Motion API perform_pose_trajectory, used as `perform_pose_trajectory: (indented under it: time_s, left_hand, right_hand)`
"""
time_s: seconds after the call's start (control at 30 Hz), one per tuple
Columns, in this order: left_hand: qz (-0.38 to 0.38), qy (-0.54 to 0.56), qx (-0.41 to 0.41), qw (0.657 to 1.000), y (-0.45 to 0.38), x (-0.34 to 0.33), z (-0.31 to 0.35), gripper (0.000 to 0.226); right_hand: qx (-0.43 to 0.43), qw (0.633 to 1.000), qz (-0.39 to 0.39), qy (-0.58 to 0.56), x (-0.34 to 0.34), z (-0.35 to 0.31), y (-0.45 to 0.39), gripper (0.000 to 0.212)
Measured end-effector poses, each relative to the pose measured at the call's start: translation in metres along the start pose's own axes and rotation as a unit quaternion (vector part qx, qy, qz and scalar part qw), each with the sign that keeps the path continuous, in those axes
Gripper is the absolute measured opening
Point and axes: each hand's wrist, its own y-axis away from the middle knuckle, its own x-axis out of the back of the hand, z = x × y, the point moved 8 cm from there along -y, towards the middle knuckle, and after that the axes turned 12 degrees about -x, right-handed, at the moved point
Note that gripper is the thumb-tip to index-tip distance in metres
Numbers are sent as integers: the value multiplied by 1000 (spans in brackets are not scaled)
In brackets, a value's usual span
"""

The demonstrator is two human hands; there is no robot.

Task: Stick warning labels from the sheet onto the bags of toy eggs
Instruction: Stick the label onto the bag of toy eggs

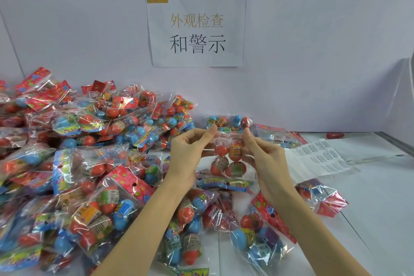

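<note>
A paper sign [196,29] with printed characters hangs on the wall [313,40] at twelve o'clock above the table [380,197].

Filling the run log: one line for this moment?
left hand: pinches bag | right hand: pinches bag | label sheet: on table, right

Left hand [190,152] and right hand [266,157] pinch a bag of eggs [230,159] above the table [380,197].
</note>
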Motion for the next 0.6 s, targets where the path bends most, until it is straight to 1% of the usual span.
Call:
perform_pose_trajectory:
  time_s: [0.07,0.1,0.13,0.17,0.2,0.27,0.3,0.37,0.4,0.43,0.47,0.53,0.57,0.6]
  left_hand:
    - [-2,-130,-95,987,-2,5,12,29]
    - [1,-171,-133,976,-1,5,17,28]
    - [6,-188,-159,969,0,4,22,28]
    - [9,-199,-176,964,2,3,26,28]
    - [7,-211,-187,959,4,0,28,28]
    - [-4,-214,-171,962,4,-3,24,30]
    - [-23,-197,-139,970,2,-4,17,32]
    - [-94,-143,-50,984,1,-8,2,41]
    - [-129,-120,-18,984,2,-12,-3,44]
    - [-151,-106,-6,983,3,-15,-6,43]
    - [-155,-97,-7,983,3,-17,-8,37]
    - [-120,-82,-19,989,0,-14,-6,17]
    - [-111,-57,-10,992,0,-12,-6,13]
    - [-115,-22,10,993,0,-14,-8,17]
  right_hand:
    - [69,993,47,83,3,-8,2,36]
    - [99,985,67,121,4,-12,3,35]
    - [108,982,74,133,5,-13,3,34]
    - [90,987,63,115,5,-11,2,32]
    - [50,995,41,80,4,-6,0,30]
    - [-23,999,7,24,2,5,-2,28]
    - [-39,999,13,6,4,8,-3,29]
    - [-39,998,43,-35,12,9,-5,28]
    - [-34,997,53,-48,15,7,-6,26]
    - [-32,996,53,-57,18,5,-8,23]
    - [-35,996,47,-64,19,4,-10,21]
    - [-50,996,21,-73,18,4,-13,17]
    - [-52,997,14,-57,17,4,-14,16]
    - [-45,999,21,-18,17,4,-14,16]
